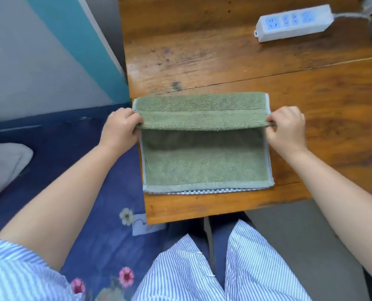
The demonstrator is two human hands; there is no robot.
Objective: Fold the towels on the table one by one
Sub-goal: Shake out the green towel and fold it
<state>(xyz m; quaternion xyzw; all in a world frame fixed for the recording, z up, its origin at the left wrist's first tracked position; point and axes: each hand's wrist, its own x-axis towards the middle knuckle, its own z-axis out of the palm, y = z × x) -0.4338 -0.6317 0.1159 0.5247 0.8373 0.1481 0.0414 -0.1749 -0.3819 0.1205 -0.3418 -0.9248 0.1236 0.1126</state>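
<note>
Green towel (pixel 204 166): lies flat on the near left part of the wooden bench (pixel 245 68); its far part is doubled over toward the person, and the folded edge is lifted just above the lower layer.
Left hand (pixel 121 127): grasps the left end of the raised fold, thumb on top and fingers curled under the cloth.
Right hand (pixel 286 127): pinches the right end of the same fold, fingers curled round the edge.
Checked cloth (pixel 202 191): a thin blue-and-white strip shows beneath the towel's near edge; what it is cannot be told.
Power strip (pixel 293 22): white, on the far right of the bench, well apart from the towel.
Bed sheet (pixel 89 192): dark blue with flowers, left of the bench.
Clothing: a blue-and-white striped shirt (pixel 191 268) at the bottom.
</note>
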